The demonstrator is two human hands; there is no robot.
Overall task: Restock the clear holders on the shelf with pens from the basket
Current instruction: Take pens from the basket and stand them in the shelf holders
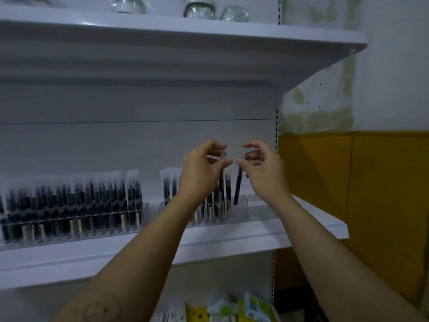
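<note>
Both forearms are raised from the bottom edge toward the middle shelf [232, 242]. L hand [204, 169] is curled, w/ thumb & fingers pinched on the clear sleeve top of a dark pen [220, 180], which hangs down past the palm over the right holder [253, 206]. R hand [263, 167] is likewise pinched, thumb & forefinger, on the sleeve top of a second pen [237, 188]. That pen is held nearly upright w/ a slight tilt, its lower end inside the right holder, just beside the pens already stood there. The right holder is only partly filled. The left holder [145, 212], apart to the L, is packed w/ sleeved dark pens. Glass items [199, 9] are stood on the upper shelf [209, 36]. Coloured packets [222, 307] are seen on the level below.
</note>
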